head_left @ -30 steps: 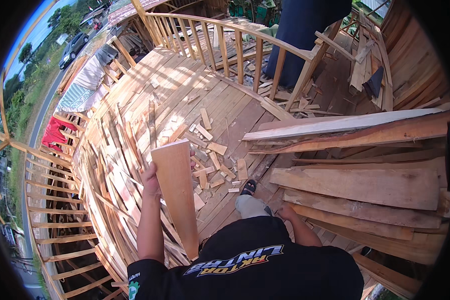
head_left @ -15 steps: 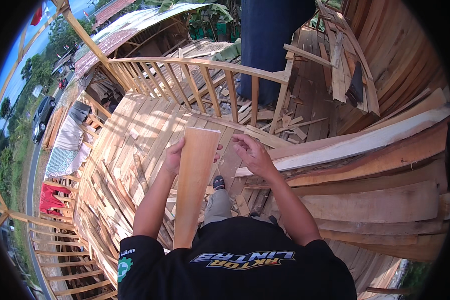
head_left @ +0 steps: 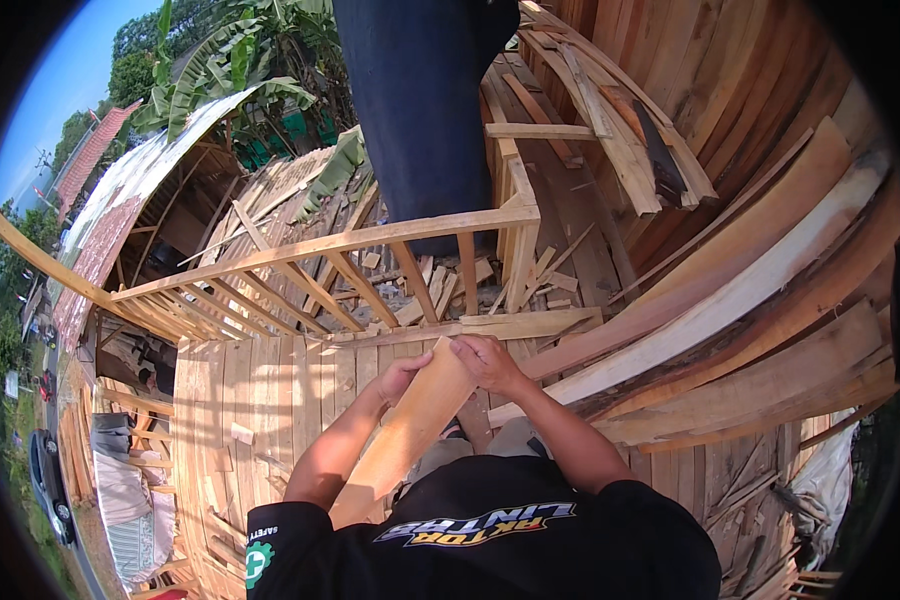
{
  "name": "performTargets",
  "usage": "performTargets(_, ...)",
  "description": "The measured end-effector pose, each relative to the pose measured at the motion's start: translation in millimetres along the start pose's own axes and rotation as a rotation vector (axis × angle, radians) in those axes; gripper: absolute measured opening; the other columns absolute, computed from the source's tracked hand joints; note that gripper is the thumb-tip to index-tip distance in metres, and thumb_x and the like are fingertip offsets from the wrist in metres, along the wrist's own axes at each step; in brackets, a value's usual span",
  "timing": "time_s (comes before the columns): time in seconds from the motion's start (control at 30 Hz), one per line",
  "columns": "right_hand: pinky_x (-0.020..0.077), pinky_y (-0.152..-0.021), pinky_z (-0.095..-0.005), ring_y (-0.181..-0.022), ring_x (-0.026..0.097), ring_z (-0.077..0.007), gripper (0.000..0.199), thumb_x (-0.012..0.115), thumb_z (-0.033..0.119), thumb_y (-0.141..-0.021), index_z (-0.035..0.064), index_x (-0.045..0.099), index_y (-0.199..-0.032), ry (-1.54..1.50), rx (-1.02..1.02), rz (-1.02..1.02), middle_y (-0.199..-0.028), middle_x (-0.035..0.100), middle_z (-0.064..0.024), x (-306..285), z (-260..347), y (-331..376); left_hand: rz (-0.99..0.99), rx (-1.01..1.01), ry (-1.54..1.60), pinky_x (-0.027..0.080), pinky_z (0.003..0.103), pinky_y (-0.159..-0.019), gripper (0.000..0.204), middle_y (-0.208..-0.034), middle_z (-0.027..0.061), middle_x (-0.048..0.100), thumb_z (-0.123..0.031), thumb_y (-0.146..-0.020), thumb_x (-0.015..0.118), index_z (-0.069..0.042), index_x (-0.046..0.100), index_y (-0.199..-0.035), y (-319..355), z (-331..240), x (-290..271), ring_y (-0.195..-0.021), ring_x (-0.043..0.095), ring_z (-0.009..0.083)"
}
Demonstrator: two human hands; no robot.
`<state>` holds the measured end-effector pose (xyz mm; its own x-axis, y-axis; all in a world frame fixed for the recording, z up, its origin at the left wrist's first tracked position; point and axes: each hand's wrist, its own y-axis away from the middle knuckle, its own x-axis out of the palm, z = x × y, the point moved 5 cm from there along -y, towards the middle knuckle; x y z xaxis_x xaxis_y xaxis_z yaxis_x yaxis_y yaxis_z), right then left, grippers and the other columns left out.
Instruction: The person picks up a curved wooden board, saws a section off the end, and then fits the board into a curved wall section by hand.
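A flat, light-brown wooden board [head_left: 402, 440] slants across in front of my body, its far end tilted to the right and its near end close to my left sleeve. Around its left edge, close to the far end, my left hand [head_left: 400, 378] is closed. At the far right corner, my right hand [head_left: 488, 364] grips the wood with bent fingers. Some of the fingers are hidden beneath or behind the board.
Just ahead runs a wooden railing [head_left: 340, 248] with slats, and a thick dark-blue post-like shape [head_left: 410, 120] rises behind it. Long curved planks [head_left: 710, 310] reach in from the right. Plank flooring [head_left: 280, 385] lies underfoot, with offcuts [head_left: 560, 275] beyond the railing.
My right hand, free of the board before, now holds its far corner. The board has turned so its far end points more to the right. The view has shifted toward the railing.
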<state>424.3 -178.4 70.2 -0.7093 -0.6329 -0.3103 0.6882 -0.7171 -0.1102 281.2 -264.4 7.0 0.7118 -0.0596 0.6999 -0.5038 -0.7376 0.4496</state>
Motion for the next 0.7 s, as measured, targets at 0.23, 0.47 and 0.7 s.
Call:
performTargets(0.23, 0.0450, -0.068, -0.0338, -0.071, 0.054, -0.0152, 0.042, 0.048, 0.034, -0.100, -0.0045, 0.062, -0.091, -0.152, 0.267, -0.480, -0.075, 0.062, -0.0105, -15.0, -84.2, 5.4, -0.258, -0.019, -1.039, 0.048, 0.043, -0.084, 0.045, -0.104, 0.0159, 0.068, -0.040, -0.101, 0.044, 0.000, 0.060, -0.115, -6.7, -78.8, -14.9, -0.097, 0.064, 0.0304)
performTargets(0.47, 0.0462, -0.074, -0.0287, -0.080, 0.056, -0.0099, 0.047, 0.048, 0.037, -0.101, -0.0066, 0.065, -0.100, -0.358, 0.357, -0.753, -0.086, 0.066, -0.0054, -27.2, -112.7, -1.2, -0.383, 0.348, -1.581, 0.046, 0.050, -0.080, 0.039, -0.094, 0.0284, 0.064, -0.033, -0.099, 0.045, 0.003, 0.060, -0.100, -51.9, -111.4, -22.4, -0.091, 0.060, 0.0453)
performTargets(0.7, 0.0467, -0.080, -0.0281, -0.086, 0.059, -0.0127, 0.047, 0.049, 0.038, -0.101, -0.0047, 0.064, -0.110, -0.530, 0.377, -0.921, -0.095, 0.067, -0.0076, -52.5, -155.4, -36.2, -0.414, 0.352, -1.825, 0.048, 0.051, -0.081, 0.040, -0.090, 0.0262, 0.065, -0.038, -0.097, 0.049, 0.000, 0.060, -0.098, -94.1, -169.0, 0.7, -0.093, 0.062, 0.0431)
